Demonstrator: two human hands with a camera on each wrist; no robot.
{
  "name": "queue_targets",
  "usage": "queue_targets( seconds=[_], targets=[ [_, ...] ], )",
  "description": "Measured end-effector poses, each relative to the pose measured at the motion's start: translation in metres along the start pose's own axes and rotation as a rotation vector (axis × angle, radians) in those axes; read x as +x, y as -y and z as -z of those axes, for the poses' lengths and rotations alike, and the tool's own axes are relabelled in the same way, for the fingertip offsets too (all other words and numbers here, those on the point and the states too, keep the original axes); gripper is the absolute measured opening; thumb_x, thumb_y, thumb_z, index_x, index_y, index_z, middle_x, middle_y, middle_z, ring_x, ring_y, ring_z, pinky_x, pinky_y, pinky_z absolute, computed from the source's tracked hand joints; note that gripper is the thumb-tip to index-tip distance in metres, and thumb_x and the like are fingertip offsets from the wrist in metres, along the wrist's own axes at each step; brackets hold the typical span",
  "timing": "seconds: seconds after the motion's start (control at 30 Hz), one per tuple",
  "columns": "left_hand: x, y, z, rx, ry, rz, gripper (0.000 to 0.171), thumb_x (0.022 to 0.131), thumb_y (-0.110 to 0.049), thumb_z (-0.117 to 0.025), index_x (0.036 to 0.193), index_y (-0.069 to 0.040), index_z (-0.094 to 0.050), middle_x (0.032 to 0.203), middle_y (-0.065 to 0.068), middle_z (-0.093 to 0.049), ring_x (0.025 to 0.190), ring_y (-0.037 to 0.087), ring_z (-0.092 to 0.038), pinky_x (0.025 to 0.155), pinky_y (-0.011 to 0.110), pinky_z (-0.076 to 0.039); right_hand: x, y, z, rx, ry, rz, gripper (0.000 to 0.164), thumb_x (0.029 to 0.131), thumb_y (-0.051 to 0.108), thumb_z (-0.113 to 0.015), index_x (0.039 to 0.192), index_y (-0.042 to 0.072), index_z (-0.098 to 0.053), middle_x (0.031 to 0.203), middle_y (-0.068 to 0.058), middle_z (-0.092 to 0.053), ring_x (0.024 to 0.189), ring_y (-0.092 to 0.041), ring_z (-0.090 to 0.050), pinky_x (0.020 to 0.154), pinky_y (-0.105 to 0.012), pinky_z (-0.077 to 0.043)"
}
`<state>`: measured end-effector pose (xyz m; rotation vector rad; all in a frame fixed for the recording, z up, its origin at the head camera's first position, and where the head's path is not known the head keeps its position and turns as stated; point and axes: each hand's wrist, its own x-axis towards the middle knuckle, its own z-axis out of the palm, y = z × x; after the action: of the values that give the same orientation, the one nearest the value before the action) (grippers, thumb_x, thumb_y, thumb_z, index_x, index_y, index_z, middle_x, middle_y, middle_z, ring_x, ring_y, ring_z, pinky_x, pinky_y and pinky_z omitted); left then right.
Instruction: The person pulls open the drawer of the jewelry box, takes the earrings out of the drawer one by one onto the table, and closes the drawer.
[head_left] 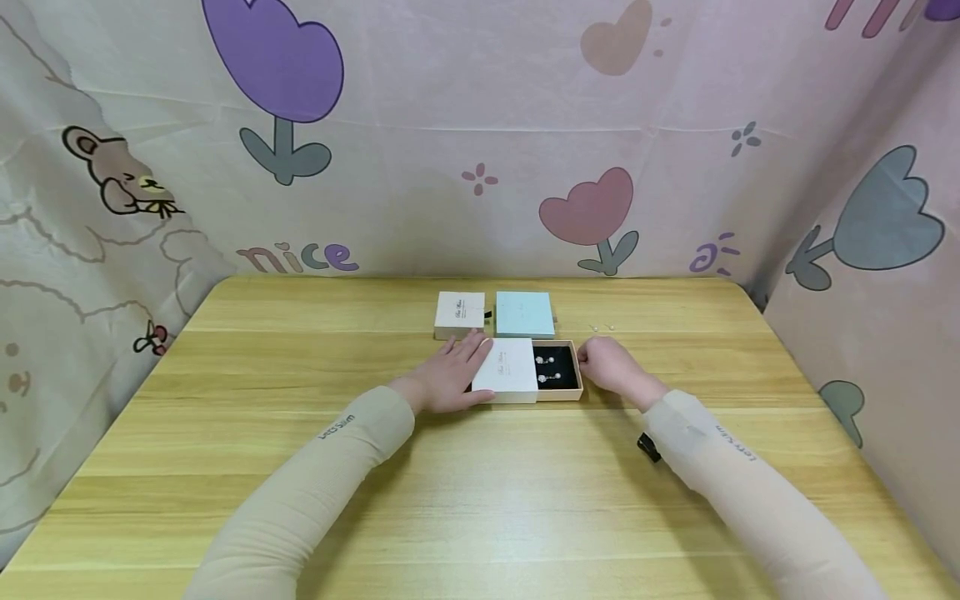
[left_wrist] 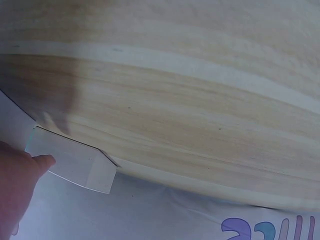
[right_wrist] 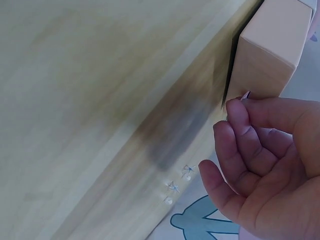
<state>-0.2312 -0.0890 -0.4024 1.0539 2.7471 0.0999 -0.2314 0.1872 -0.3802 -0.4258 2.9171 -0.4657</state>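
Note:
A white jewelry box (head_left: 504, 367) lies on the table with its drawer (head_left: 558, 396) pulled partly out to the right. On the drawer's black insert sits a pair of earrings (head_left: 550, 378) with sparkling and pearl-like parts. My left hand (head_left: 450, 375) rests against the box sleeve's left end, fingers spread, thumb along the front side. At the drawer's right end, my right hand (head_left: 611, 364) pinches a small pull tab (right_wrist: 245, 95) between thumb and index finger. The fingers hide most of the tab.
Behind the opened box stand a smaller white box (head_left: 461, 310) with a black tab and a light blue box (head_left: 523, 313). Star-shaped earrings with pearls (right_wrist: 173, 187) lie on the wooden table (head_left: 480, 517) beyond my right hand. A printed curtain (head_left: 420, 208) borders the table.

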Motion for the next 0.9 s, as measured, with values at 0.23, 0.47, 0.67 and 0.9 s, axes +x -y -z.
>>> queue_targets(
  seconds=[0.23,0.47,0.67,0.9],
  targets=[
    [0.000,0.000,0.000,0.004,0.000,0.000,0.085,0.094,-0.061,-0.032,0.151,-0.005,-0.003,0.158,0.014,-0.004,0.147,0.029,0.001,0.118,0.049,-0.008,0.000,-0.001,0.000,-0.009,0.011,-0.001,0.029,0.082,-0.003,-0.051,0.055,0.008,-0.049,0.055,-0.001,-0.048,0.056,-0.015,-0.043,0.056,-0.027,-0.038],
    [0.001,0.000,0.001,-0.006,0.005,-0.003,0.085,0.094,-0.061,-0.032,0.151,-0.005,-0.002,0.158,0.015,-0.003,0.147,0.029,0.002,0.118,0.049,-0.007,-0.001,-0.003,0.009,-0.055,-0.018,-0.019,0.018,0.085,0.001,-0.053,0.088,-0.002,-0.070,0.095,-0.016,-0.070,0.087,-0.028,-0.065,0.082,-0.044,-0.052],
    [0.002,0.001,0.002,-0.004,0.011,0.003,0.086,0.094,-0.061,-0.032,0.151,-0.005,-0.002,0.159,0.014,-0.002,0.147,0.028,0.003,0.118,0.049,-0.007,0.003,0.010,0.017,-0.113,-0.152,0.085,0.022,0.085,0.000,-0.052,0.095,0.000,-0.071,0.098,-0.015,-0.071,0.091,-0.030,-0.066,0.086,-0.045,-0.051],
    [-0.001,0.000,0.004,-0.001,0.019,-0.009,0.086,0.094,-0.061,-0.032,0.151,-0.005,-0.002,0.159,0.014,-0.002,0.147,0.028,0.003,0.118,0.049,-0.007,0.005,0.030,0.004,-0.197,-0.112,0.223,0.020,0.083,0.004,-0.061,0.101,0.003,-0.071,0.104,-0.012,-0.071,0.101,-0.030,-0.064,0.093,-0.049,-0.046]
  ],
)
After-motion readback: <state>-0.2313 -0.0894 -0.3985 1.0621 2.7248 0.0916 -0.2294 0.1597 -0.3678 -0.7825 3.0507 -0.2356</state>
